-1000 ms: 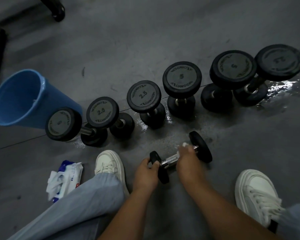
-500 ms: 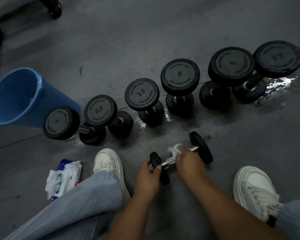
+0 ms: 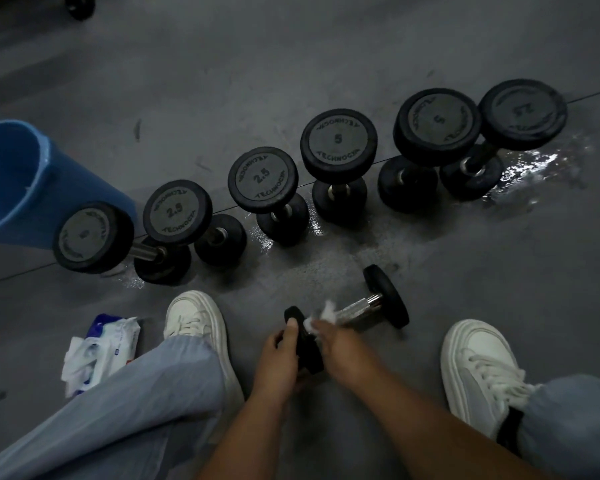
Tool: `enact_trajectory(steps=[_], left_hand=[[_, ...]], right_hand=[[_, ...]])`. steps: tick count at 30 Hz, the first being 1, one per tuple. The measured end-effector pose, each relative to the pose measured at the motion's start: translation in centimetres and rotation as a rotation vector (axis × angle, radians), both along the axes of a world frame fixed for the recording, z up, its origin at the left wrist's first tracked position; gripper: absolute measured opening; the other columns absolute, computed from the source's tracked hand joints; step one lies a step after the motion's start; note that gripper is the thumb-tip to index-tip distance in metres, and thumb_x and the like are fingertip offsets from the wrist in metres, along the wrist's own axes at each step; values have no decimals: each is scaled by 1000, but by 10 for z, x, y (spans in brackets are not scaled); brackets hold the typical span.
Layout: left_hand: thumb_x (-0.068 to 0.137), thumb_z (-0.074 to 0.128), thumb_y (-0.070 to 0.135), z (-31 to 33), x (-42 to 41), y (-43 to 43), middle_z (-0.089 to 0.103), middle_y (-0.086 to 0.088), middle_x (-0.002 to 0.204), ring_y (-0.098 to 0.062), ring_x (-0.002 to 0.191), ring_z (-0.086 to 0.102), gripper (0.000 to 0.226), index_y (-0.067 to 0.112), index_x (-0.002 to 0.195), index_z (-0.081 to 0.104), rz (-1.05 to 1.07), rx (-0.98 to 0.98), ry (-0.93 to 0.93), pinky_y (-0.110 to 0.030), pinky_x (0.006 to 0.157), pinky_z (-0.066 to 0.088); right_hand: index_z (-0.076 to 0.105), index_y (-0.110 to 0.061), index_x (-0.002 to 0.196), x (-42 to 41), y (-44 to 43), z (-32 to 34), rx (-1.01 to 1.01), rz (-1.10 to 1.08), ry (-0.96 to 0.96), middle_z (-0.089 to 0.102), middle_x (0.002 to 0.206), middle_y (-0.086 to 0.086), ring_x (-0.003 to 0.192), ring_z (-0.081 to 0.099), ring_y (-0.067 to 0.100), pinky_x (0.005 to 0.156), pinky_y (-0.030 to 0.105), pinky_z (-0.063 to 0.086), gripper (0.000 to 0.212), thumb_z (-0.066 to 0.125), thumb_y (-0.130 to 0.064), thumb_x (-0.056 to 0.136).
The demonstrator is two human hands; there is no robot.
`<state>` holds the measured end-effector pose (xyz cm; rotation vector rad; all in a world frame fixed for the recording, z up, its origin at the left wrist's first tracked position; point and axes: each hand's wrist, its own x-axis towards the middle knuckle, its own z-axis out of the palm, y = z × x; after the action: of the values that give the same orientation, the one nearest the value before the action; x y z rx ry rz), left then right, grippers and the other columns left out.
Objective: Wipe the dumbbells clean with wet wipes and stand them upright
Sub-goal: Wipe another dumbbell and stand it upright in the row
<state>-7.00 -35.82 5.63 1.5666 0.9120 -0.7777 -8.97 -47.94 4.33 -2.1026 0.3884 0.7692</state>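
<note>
- While I crouch over a grey floor [image 3: 326,64], my left hand [image 3: 280,355] curls round the near black head of a small dumbbell [image 3: 361,307] — thumb on top, fingers wrapped about the rim.
- My right hand [image 3: 340,344] pinches a white wet wipe [image 3: 328,311] against the chrome handle, just beside that near head. This hand looks blurred.
- That small dumbbell lies on its side between my left shoe [image 3: 196,317] and my right shoe [image 3: 478,362], both white. Its handle angles away to the right, and its far head points toward the row beyond.
- Six larger dumbbells [image 3: 338,140], all black, stand on end in a line across the floor past my hands. The top faces I can read say 2.5 or 5.
- Water [image 3: 527,164] shines on the floor round their bases — brightest at the right end.
- One blue bucket [image 3: 32,188] sits at the far left, just behind the leftmost standing weight.
- An opened wipe pack [image 3: 101,351] lies left of my left shoe, white sheets spilling out.
</note>
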Motion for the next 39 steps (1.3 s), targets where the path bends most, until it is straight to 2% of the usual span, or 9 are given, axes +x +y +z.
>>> enact_trajectory(steps=[3,8,14,17,22,26,31,36,39], left_hand=[[97,52,51,-2,-2,-3,68,-3,110,-23,98,68,34,24,116,59,-75,6,-2,-32,68,56],[97,57,41,-4,-10,0,66,-4,116,-22,103,66,34,20,124,56,-199,63,-100,-44,91,56],[98,56,40,-3,-24,-1,70,2,101,-18,96,68,13,29,104,61,-274,124,-182,-47,94,53],[100,53,37,0,-21,-9,66,1,107,-20,101,63,22,23,115,60,-177,169,-162,-39,97,50],[104,45,22,13,-43,-31,62,2,100,-18,93,57,14,27,111,55,-6,118,-89,-27,83,41],[102,48,21,17,-59,-19,67,-4,103,-26,96,62,18,19,114,61,-9,78,3,-37,84,49],[101,48,18,27,-64,-14,67,-15,106,-31,94,63,24,8,118,62,-9,36,95,-42,86,54],[102,45,10,47,-72,-18,59,-12,108,-21,79,57,26,19,125,54,-133,0,179,-30,63,50],[101,45,7,55,-74,-23,61,-9,101,-21,81,57,30,23,125,51,-160,-40,216,-30,66,52]], right_hand=[[59,-26,127,4,-4,-6,-11,-66,-149,61,130,4,116,59,22,98,31,46,33,42,-28,98],[57,-15,106,2,-27,-7,-333,-248,-126,56,107,7,85,55,21,69,26,39,21,39,-22,99],[49,-9,116,-4,-15,-3,-275,-165,-90,58,104,11,94,58,30,73,31,42,23,37,-19,98],[55,-14,110,-13,-30,0,-360,-287,-81,61,95,9,87,60,29,67,30,41,23,39,-25,98],[65,-15,104,-19,-12,18,-202,35,-65,67,101,8,96,63,27,76,29,48,25,42,-24,98],[63,-17,110,-20,-41,22,-240,-354,-44,68,108,6,91,62,24,81,28,48,25,41,-21,99],[48,-20,88,-49,-1,19,-120,-73,124,64,108,16,102,61,31,89,34,46,15,40,-28,97],[36,-17,137,-63,-35,7,-360,-213,40,60,113,17,99,60,32,73,30,36,37,29,-17,100],[36,-14,137,-69,-31,1,-325,-223,92,58,117,18,103,58,33,75,31,37,38,24,-19,101]])
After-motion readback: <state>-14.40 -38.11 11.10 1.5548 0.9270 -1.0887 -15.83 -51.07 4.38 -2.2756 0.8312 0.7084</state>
